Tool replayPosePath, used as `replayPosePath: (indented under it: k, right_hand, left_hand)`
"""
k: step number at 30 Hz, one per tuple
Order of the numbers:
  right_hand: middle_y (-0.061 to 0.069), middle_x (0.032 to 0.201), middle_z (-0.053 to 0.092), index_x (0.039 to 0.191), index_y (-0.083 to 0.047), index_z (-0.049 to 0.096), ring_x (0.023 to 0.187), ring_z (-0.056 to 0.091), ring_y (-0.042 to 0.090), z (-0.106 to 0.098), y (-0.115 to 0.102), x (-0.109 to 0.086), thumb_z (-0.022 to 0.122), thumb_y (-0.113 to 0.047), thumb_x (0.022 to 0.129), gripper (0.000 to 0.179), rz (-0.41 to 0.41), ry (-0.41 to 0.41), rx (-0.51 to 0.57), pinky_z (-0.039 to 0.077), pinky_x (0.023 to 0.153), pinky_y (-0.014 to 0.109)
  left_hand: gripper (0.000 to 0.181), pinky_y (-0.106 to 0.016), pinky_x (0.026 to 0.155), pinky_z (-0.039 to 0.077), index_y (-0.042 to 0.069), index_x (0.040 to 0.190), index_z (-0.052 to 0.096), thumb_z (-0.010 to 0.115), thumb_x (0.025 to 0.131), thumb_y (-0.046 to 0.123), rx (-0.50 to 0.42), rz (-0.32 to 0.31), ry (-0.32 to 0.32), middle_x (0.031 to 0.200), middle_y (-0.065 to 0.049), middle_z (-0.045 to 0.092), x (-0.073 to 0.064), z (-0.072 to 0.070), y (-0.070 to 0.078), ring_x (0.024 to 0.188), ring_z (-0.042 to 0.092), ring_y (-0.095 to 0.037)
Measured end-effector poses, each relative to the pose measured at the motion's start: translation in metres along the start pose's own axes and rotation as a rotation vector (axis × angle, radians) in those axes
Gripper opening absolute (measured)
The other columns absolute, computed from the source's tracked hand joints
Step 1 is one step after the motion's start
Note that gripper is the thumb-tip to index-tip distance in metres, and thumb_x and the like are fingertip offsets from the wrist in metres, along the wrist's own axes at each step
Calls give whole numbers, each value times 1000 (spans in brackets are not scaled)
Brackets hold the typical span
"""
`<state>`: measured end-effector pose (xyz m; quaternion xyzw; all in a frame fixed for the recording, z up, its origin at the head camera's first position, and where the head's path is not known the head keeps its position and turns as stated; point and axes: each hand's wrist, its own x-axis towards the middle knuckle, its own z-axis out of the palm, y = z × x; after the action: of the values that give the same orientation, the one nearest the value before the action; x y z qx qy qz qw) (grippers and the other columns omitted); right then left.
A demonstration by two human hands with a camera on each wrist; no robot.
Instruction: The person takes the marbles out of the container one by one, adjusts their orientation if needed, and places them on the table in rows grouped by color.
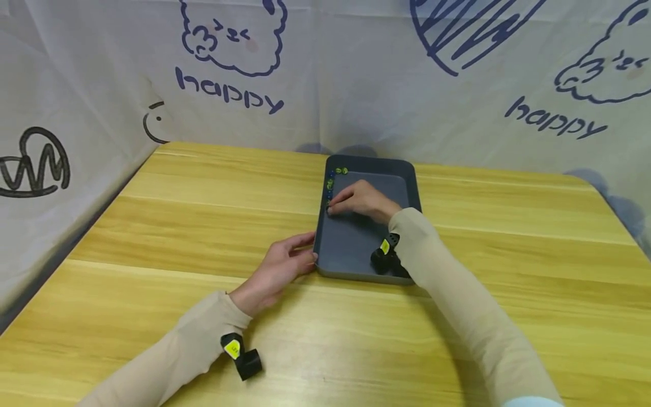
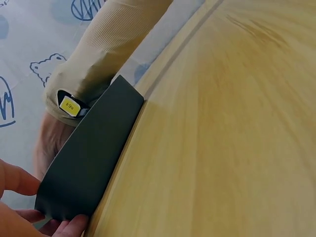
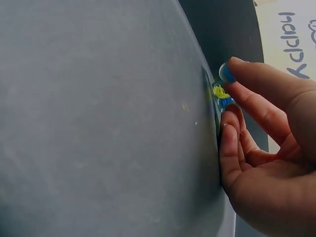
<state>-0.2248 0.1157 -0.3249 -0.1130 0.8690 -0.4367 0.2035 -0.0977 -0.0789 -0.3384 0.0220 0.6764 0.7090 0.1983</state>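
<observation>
Small glass marbles [image 1: 330,183], some with yellow swirls and some blue, form a row along the left inner wall of a dark grey tray [image 1: 356,254]. Two yellow ones lie in the tray's far left corner. Thumb and forefinger of my right hand [image 1: 363,200] pinch a blue marble [image 3: 227,73] at the near end of this row. A yellow-swirled marble [image 3: 220,90] sits right beside it, against the wall. Outside the tray, near its front left corner, my left hand [image 1: 282,265] touches the side with fairly straight fingers [image 2: 19,177].
The tray rests on a wood-grain table [image 1: 203,209], near its back edge. Behind it hangs a white cloth [image 1: 356,73] with blue drawings and lettering. A black wrist camera [image 1: 243,357] sits on the left sleeve, another [image 1: 385,257] on the right, above the tray.
</observation>
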Motion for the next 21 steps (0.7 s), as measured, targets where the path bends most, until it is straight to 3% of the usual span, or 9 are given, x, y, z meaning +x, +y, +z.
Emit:
replayPosePath:
  k: [6,13,21]
  right_hand:
    - [9,118,66,108,-4,74,110,56,23,0,2,2,75,-16,85,26,22,-18,25,43,96,37]
    - [15,123,62,114,5,68,113,57,25,-3,2,3,71,-8,87,30,98,-7,285,46,97,36]
    - [17,129,58,121,7,63,116,55,24,-5,1,1,68,-7,90,35,114,20,381,45,99,34]
  left_hand:
    - [46,-36,95,48,-8,141,41,46,95,-4,0,-18,38,138,-25,47,1,2,1,117,54,-31]
    - [46,-36,94,49,-7,140,44,48,94,-5,-5,-40,82,137,-24,48,2,6,1,115,56,-30]
    - [44,-37,94,49,-6,139,45,49,95,-4,3,-31,81,138,-23,47,2,7,2,117,55,-31]
